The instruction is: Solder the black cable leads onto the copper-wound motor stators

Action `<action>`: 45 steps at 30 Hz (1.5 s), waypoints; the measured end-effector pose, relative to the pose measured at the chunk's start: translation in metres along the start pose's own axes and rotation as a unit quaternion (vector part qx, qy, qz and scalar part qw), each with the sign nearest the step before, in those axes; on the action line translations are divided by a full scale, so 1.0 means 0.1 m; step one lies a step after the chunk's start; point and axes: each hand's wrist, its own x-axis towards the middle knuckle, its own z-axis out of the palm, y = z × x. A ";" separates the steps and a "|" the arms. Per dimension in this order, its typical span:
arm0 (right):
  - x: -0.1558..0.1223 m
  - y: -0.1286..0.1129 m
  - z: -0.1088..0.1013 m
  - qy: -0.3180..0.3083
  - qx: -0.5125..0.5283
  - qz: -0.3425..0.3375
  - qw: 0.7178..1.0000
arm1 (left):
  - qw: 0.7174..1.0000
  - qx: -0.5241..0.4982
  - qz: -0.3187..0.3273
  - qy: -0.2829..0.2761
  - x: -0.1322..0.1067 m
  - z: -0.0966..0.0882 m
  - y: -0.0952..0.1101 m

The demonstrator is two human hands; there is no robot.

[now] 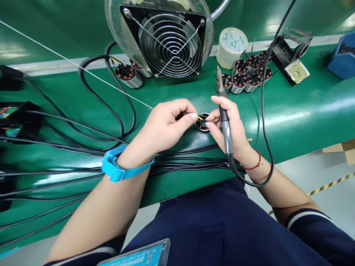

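Dark blue clothing (205,225) sits closest to us, on the near side of the fan (174,51), our landmark, with a blue badge (138,256) at its lower edge. We mark the round wound part (203,128) on the green bench (294,114), in front of the fan and slightly right, partly covered by fingers. Left hand (172,122), in front of the fan, wears a blue wristband (127,174); thumb and forefinger pinch a yellow wire (200,118) over the part. Right hand (231,122), front-right of the fan, red bracelet (253,167) on the wrist, grasps a soldering iron (227,135) across the fingers, tip pointing away from the body; its thumb and fingertips also meet at the part's right rim, but we can't tell whether they pinch anything there. We tag several cylindrical parts with orange windings (239,83) right of the fan, and a tape roll (231,50) just beside it on that side. Farther right of the fan we get the iron stand with a sponge (297,72), then a blue bin (342,57). Left of the fan: another wound cylinder (130,78), looped black cable (123,122), and a thin white cord (83,69) slanting toward the left hand.
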 end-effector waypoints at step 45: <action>-0.04 -0.02 -0.27 0.087 -0.077 -0.124 0.985 | 0.916 0.074 -0.032 0.393 0.01 -0.76 -0.54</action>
